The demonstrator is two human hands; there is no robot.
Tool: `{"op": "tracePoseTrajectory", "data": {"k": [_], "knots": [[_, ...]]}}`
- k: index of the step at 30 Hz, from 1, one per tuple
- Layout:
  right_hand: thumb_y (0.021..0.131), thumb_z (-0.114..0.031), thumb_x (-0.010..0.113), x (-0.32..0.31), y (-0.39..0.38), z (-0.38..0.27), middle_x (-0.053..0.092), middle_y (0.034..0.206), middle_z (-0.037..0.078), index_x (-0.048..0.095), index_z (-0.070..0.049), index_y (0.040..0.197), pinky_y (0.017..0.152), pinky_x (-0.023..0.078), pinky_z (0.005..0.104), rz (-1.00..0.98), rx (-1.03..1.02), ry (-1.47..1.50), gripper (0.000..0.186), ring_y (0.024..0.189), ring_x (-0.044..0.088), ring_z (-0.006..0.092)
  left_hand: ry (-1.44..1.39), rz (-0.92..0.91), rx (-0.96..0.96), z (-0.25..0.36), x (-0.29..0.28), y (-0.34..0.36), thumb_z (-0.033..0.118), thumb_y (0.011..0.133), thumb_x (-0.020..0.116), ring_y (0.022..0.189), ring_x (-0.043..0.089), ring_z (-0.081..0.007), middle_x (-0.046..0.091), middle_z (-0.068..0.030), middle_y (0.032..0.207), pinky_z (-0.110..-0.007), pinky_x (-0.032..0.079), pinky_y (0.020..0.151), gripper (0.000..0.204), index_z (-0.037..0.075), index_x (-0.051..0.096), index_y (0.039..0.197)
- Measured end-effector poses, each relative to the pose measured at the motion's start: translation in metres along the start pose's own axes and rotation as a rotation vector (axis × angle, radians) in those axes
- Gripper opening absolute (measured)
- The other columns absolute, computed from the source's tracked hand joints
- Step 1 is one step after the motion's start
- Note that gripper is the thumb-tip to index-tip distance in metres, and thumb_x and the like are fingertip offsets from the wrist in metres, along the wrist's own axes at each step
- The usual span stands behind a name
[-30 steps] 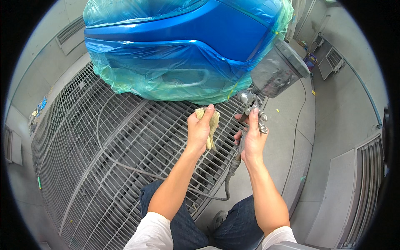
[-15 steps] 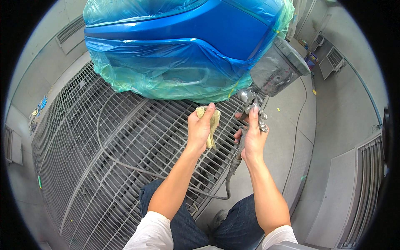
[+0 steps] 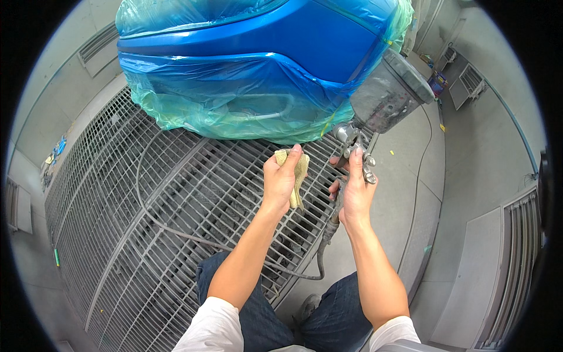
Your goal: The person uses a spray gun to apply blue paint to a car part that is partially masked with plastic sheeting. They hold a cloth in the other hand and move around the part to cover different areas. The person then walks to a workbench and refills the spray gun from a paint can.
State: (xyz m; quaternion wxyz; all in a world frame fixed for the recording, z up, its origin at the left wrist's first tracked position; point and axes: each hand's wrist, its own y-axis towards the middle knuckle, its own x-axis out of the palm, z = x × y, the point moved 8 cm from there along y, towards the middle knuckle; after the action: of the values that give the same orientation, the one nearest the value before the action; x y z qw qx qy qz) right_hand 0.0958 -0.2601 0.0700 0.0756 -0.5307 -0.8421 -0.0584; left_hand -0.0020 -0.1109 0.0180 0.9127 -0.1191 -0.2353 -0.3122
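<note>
My left hand (image 3: 278,182) is closed on a folded pale yellow cloth (image 3: 299,176), just below the edge of a blue painted car body (image 3: 299,41) covered partly in translucent green-blue plastic sheeting (image 3: 199,105). To its right, my right hand (image 3: 355,193) is wrapped round the grip of a metal spray gun (image 3: 346,134), thumb on the body near the knobs. A large grey, paint-stained cup (image 3: 390,97) sits on top of the gun, tilted. A hose (image 3: 321,255) hangs from the grip and curves down to the left.
Floor grating (image 3: 129,205) spans the left and middle, with a concrete strip (image 3: 393,211) along its right. Grey booth walls (image 3: 487,146) with vents (image 3: 469,82) surround it. Small clutter (image 3: 58,146) lies at the far left edge; more items (image 3: 437,85) stand at the back right.
Both hands, with the cloth and spray gun, have shifted very slightly upward in the picture. Their grips look the same.
</note>
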Motion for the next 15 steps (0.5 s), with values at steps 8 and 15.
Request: {"op": "tracePoseTrajectory", "data": {"k": [8,15], "knots": [[0.101,-0.054,0.062,-0.0020,0.0049,-0.0019,0.071,0.094,0.012,0.064,-0.001,0.104,0.038,0.042,0.0260,0.024,-0.024,0.040,0.053,0.046,0.056,0.0135,0.009,0.001,-0.007,0.0008,-0.0023,0.0007,0.035,0.100,0.070,0.069,0.061,-0.0120,0.066,-0.0038,0.083,-0.028,0.051,0.063,0.031,0.003,0.067,0.100],[0.100,-0.054,0.063,-0.0037,0.0049,-0.0028,0.071,0.094,0.012,0.065,-0.001,0.104,0.039,0.042,0.0259,0.026,-0.023,0.040,0.053,0.047,0.056,0.0133,0.005,-0.001,-0.012,0.0012,-0.0013,0.0001,0.034,0.100,0.070,0.070,0.061,-0.0120,0.066,-0.0039,0.084,-0.028,0.052,0.064,0.031,0.003,0.067,0.100]]}}
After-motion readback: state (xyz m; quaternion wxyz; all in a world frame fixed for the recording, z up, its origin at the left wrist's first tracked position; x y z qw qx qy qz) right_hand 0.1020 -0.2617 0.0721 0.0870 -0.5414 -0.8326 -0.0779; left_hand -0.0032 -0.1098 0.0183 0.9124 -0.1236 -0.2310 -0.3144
